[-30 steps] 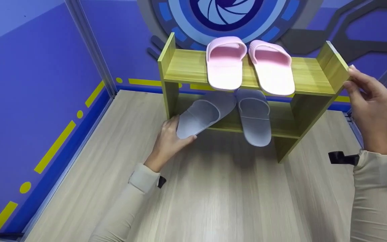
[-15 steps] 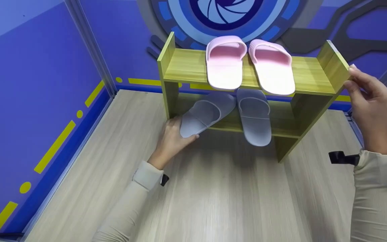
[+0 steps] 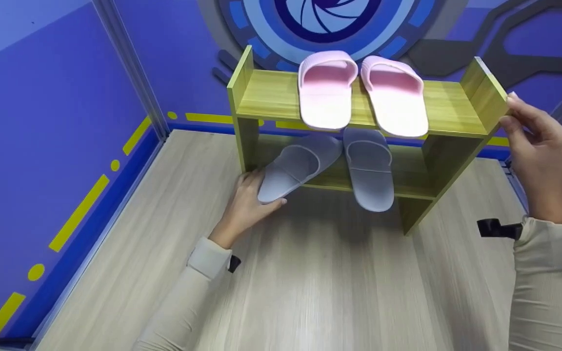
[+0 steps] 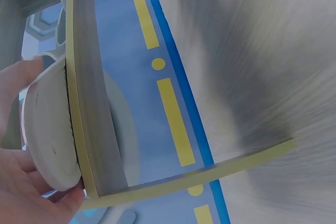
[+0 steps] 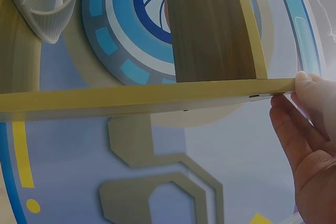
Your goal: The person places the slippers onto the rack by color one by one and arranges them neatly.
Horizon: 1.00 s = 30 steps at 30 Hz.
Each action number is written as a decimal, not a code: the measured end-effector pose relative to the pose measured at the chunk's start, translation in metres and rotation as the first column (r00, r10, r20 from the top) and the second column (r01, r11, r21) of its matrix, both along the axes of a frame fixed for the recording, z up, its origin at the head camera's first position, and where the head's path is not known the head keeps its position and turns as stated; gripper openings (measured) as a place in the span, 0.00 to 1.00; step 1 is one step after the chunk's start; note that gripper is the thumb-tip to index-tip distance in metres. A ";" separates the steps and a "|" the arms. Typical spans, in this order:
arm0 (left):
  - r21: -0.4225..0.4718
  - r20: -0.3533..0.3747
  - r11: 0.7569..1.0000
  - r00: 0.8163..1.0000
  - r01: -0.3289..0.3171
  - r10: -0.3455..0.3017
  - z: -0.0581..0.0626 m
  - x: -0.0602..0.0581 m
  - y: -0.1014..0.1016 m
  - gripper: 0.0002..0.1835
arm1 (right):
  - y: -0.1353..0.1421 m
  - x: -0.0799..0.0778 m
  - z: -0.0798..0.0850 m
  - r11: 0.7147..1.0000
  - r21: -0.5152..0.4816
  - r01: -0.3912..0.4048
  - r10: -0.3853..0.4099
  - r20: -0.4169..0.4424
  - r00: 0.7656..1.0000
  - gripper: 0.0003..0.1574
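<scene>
In the head view, my left hand [image 3: 247, 202] grips the heel end of a grey slipper [image 3: 283, 178], thumb on the near edge and fingers round the far one. That slipper slants across the lower shelf, its toe towards the other grey slipper [image 3: 371, 175]. The left wrist view shows the held slipper's sole [image 4: 50, 129] against the shelf edge, between thumb and fingers. My right hand [image 3: 544, 141] pinches the front edge of the wooden shoe rack's [image 3: 476, 102] right side panel, near its top. The right wrist view shows thumb and fingers on either side of this panel [image 5: 157, 95].
A pair of pink slippers, the left one [image 3: 327, 107] and the right one [image 3: 403, 114], stands on the top shelf. The rack stands on a wood-grain surface [image 3: 320, 292], before a blue patterned wall [image 3: 183, 53]. Another wall [image 3: 42, 146] runs along the left.
The held grey slipper and my left hand have shifted slightly right and then back left. My right hand stays on the rack's side panel.
</scene>
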State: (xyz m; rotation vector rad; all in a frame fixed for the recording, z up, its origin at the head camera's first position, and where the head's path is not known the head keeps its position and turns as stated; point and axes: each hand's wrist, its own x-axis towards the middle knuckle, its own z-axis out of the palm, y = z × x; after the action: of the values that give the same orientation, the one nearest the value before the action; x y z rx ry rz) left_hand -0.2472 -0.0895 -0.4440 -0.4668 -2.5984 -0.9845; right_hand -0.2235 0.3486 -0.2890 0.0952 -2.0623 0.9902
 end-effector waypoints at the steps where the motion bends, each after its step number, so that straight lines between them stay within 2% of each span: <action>1: 0.003 -0.005 1.000 1.000 0.005 -0.005 0.000 0.001 -0.001 0.45 | 0.000 0.000 0.000 1.000 0.000 0.001 -0.001 0.000 1.000 0.19; 8: 0.028 -0.061 0.999 0.998 0.016 -0.015 -0.003 0.004 -0.012 0.41 | -0.001 0.001 0.001 1.000 0.014 0.010 -0.010 0.006 1.000 0.19; 15: -0.006 -0.052 1.000 0.998 0.022 -0.022 -0.003 0.007 -0.017 0.38 | 0.005 -0.003 -0.002 1.000 -0.007 -0.020 0.020 -0.012 1.000 0.18; 23: 0.013 -0.049 1.000 0.999 0.003 -0.002 -0.004 0.008 -0.010 0.37 | 0.003 -0.001 -0.001 1.000 0.019 0.015 -0.015 0.015 1.000 0.19; 30: 0.036 -0.025 0.999 0.999 -0.019 0.020 -0.006 0.008 -0.001 0.40 | 0.001 0.000 -0.001 1.000 0.009 0.013 -0.013 0.008 1.000 0.19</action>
State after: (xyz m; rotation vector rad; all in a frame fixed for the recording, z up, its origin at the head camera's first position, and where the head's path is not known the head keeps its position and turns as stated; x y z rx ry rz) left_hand -0.2389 -0.0904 -0.4497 -0.4411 -2.5539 -1.0103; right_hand -0.2238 0.3495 -0.2899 0.0828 -2.0719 0.9751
